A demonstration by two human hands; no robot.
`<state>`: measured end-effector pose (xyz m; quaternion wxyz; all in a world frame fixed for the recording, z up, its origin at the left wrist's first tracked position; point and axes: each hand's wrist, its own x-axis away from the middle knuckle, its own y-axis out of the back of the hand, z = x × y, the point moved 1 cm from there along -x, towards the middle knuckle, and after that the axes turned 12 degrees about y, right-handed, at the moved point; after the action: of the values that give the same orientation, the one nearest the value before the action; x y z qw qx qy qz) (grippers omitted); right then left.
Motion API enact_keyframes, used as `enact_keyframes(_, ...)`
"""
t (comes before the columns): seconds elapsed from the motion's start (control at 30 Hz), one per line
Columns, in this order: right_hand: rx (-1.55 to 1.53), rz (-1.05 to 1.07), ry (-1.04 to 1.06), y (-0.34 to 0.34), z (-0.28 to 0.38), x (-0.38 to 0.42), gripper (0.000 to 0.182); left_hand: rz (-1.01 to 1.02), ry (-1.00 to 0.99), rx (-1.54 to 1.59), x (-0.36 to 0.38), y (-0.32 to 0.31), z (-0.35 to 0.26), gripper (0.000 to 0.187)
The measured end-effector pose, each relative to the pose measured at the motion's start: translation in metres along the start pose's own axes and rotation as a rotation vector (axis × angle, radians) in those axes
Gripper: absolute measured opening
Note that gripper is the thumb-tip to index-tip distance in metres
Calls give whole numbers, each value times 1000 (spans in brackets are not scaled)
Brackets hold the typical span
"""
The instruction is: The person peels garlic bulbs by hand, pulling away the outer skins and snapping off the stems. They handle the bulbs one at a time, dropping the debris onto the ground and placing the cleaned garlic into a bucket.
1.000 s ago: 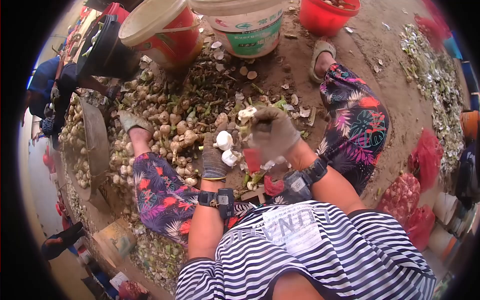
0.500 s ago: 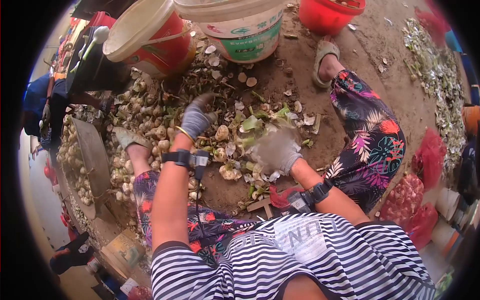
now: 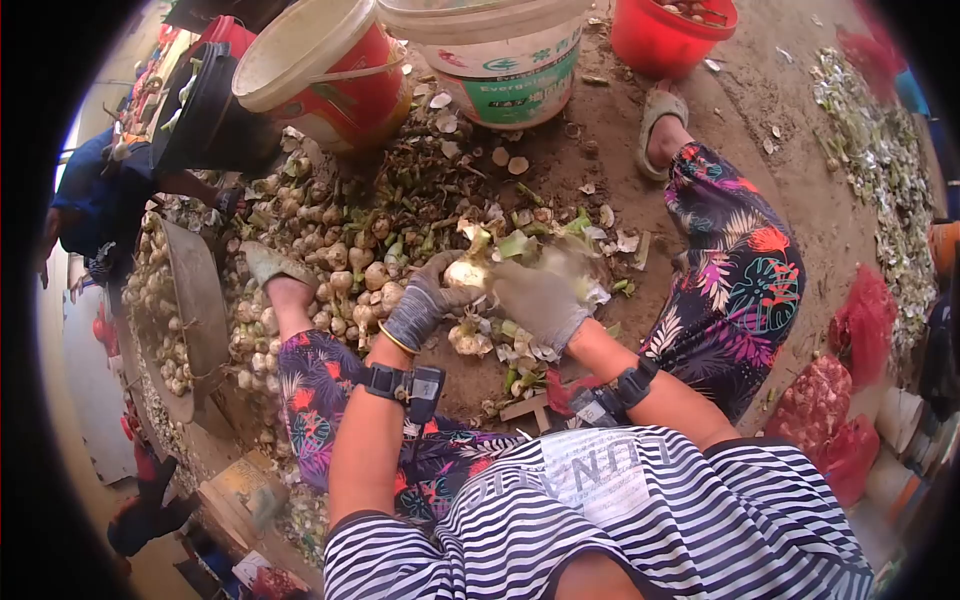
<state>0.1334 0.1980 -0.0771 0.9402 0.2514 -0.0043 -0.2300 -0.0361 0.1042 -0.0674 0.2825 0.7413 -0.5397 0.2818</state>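
My left hand (image 3: 424, 303), in a grey knit glove, is closed around a pale garlic bulb (image 3: 466, 272) with a short green-white stem. Close by on the right is my right hand (image 3: 543, 302), also gloved, its fingers pointing toward the bulb and smeared by motion. Whether it holds anything I cannot tell. Below the hands, another garlic bulb (image 3: 468, 341) lies among papery peelings (image 3: 524, 372) on the dirt floor. A big heap of garlic bulbs (image 3: 340, 258) spreads left of my left hand, with cut stems and green leaves around it.
A white-and-green bucket (image 3: 515, 85), a red-and-white bucket (image 3: 345, 90) and a red tub (image 3: 660, 40) stand ahead. At left, a metal pan (image 3: 195, 300) borders more garlic, near another person's arm (image 3: 195, 187). Red mesh bags (image 3: 812, 395) lie at right.
My left hand has moved right and down from over the heap, and is now closed on a garlic bulb beside my right hand. The view has shifted slightly.
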Motion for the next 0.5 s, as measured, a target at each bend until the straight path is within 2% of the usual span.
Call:
enact_keyframes(0.1,133,17,-3,0,7,5,24,-480,-518,-576,34,-37,-1,61)
enact_keyframes(0.13,111,27,11,0,5,7,24,-485,-525,-572,49,-45,-7,61)
enact_keyframes(0.2,61,13,51,6,10,10,24,-721,-512,-880,80,-57,-31,56)
enact_keyframes(0.23,5,3,86,8,12,13,24,-726,-513,-880,83,-58,-32,56)
enact_keyframes(0.3,12,27,104,-4,-5,20,27,-687,-701,-787,88,-57,-37,59)
enact_keyframes(0.33,2,144,121,-3,0,21,30,-735,-720,-715,87,-53,-37,57)
enact_keyframes(0.37,-6,256,137,0,5,22,33,-641,-536,-261,83,-47,-33,55)
enact_keyframes(0.4,-23,396,-56,10,7,35,40,-623,-488,-217,81,-37,-35,55)
enact_keyframes(0.43,-18,391,-57,15,11,35,40,-608,-440,-167,79,-29,-39,55)
enact_keyframes(0.47,-218,222,-33,19,13,34,42,-685,-560,-374,77,-28,-40,55)
enact_keyframes(0.5,-419,51,-8,24,17,33,44,-692,-561,-370,77,-32,-36,55)
